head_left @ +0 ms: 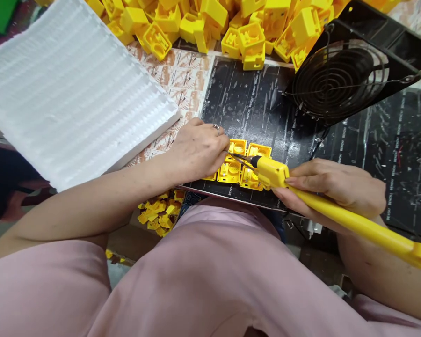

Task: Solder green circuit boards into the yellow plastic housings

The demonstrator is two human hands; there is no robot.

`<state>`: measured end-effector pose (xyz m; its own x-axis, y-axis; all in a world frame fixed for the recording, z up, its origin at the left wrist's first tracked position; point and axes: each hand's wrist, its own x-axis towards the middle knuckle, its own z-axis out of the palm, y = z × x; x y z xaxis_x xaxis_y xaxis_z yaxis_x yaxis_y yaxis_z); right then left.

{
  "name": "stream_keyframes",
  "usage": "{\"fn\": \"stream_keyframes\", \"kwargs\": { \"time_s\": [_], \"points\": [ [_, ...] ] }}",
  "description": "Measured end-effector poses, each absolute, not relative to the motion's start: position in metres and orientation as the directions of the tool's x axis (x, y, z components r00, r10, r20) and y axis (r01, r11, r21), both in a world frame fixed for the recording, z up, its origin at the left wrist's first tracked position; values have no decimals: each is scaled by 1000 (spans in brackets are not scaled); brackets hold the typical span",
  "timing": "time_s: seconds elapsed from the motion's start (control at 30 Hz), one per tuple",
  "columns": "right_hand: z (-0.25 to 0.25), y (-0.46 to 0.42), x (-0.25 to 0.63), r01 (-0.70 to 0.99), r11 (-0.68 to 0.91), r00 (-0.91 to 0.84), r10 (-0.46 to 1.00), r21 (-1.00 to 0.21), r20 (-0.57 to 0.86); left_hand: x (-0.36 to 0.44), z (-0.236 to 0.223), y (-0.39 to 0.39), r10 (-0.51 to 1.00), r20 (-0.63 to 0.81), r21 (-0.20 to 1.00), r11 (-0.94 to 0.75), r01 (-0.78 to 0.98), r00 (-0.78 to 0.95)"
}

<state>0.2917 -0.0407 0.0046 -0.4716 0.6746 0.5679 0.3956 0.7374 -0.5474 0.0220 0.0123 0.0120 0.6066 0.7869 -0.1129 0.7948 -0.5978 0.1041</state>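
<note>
Yellow moulded plastic housings (229, 172) sitting in tight cluster on black bench mat (252, 93), between both hands. Probably handling light, stiff, thin-walled; outer walls looking safest for hold. Left hand (196, 152) reaching fingertips to cluster's left edge, contact partly hidden, clamp uncertain. Right hand (331, 187) closing around yellow-handled trimming tool (272, 172), metal tip (240, 158) pointing into cluster. Yellow plastic scraps (157, 213) lying below mat; larger housing heap (252, 32) lying beyond; white foam board (70, 89) leaning left

Black printed work mat (245, 98), yellow plastic housings (229, 172), black caged fan (337, 79)
</note>
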Motion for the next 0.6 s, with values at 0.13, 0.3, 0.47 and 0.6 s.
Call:
{"fn": "stream_keyframes", "kwargs": {
  "time_s": [0.13,0.3,0.47,0.6],
  "points": [
    [12,-38,299,412,779,-535,626,-472,567,22,15,14,746,-111,55,-655,754,657],
    [9,-46,310,469,674,-438,739,-571,513,27,24,14,728,-214,-64,-676,734,651],
    [7,-50,303,425,683,-327,728,-594,603,33,37,12,726,-334,-168,-673,720,601],
    [0,-61,307,522,593,-227,790,-614,570,28,41,11,703,-401,-134,-679,722,587]
  ]
}}
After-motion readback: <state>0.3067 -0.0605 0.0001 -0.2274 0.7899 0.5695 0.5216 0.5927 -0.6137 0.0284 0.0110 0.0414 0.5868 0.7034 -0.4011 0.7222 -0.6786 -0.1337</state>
